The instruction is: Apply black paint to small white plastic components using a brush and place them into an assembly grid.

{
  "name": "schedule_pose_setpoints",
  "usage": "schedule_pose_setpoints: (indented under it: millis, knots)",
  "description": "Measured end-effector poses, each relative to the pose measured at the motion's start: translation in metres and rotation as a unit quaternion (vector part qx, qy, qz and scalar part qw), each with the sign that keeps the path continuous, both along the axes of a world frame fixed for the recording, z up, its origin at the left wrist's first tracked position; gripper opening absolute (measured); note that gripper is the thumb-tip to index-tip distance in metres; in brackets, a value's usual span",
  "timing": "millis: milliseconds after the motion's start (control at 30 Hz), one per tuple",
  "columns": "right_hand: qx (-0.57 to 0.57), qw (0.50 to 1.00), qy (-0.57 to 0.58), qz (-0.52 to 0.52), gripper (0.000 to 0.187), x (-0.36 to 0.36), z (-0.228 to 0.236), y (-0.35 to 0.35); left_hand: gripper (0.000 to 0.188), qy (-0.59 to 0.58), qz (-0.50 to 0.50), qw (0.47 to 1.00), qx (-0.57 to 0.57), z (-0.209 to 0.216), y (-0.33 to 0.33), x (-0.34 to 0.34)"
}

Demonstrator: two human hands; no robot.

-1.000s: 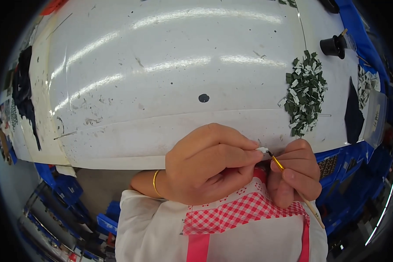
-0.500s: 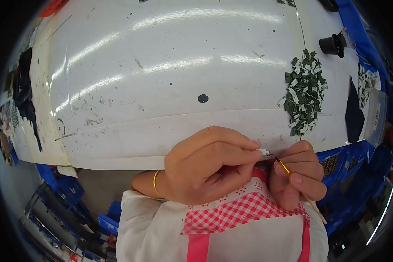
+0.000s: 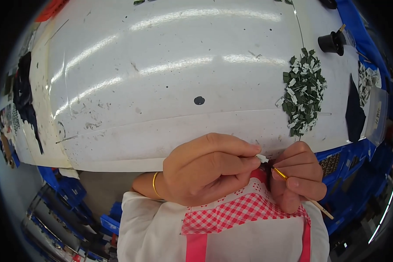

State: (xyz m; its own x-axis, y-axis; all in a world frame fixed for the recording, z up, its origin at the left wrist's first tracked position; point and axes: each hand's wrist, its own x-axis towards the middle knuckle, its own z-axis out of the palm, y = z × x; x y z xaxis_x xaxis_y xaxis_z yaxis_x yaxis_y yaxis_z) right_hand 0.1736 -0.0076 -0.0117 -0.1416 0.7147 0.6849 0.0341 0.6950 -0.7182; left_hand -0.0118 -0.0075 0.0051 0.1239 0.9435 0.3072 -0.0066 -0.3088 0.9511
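Between the thumb and fingertips of my left hand (image 3: 212,170) is a small white piece (image 3: 261,158). Its exact kind I cannot make out. My right hand (image 3: 299,177) grips a thin paintbrush (image 3: 280,173) with a gold ferrule and a pale handle. The brush's dark tip points at the white piece, a short way from it. Both hands are at the table's near edge, above my checked red and white apron (image 3: 240,212). Beyond my right hand lies a heap of small dark green and white pieces (image 3: 305,94).
A black cup (image 3: 331,43) stands at the far right of the white table (image 3: 131,113). Near it are a dark cloth (image 3: 355,111), a clear plastic box (image 3: 377,115) and more white pieces (image 3: 367,83). A dark spot (image 3: 199,100) marks the middle. Dark fabric (image 3: 25,98) hangs at the left.
The white piece in my left fingers has tilted and dropped slightly nearer to me. The brush tip has shifted a little down and left. Both hands keep their grip.
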Motion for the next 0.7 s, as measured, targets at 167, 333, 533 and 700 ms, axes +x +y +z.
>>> schedule_pose_setpoints:
  millis: [167,333,533,700]
  knots:
    - [0.001,1.0,-0.001,0.002,0.015,0.0001,0.0001,0.0005,0.017,-0.002,0.004,1.0,0.001,-0.0006,-0.0002,0.0011]
    - [0.016,1.0,-0.022,-0.004,0.015,-0.0003,0.0003,0.0005,0.023,-0.004,0.005,1.0,0.016,-0.0046,0.0004,0.0019]
    - [0.022,0.999,-0.041,-0.016,0.015,-0.001,0.0007,0.0004,0.025,-0.007,0.008,1.0,0.014,-0.0047,0.0002,0.0018]
    - [0.016,0.999,-0.044,-0.018,0.015,-0.0012,0.0016,-0.0003,0.025,-0.018,0.006,1.0,0.023,-0.0063,0.0011,0.0023]
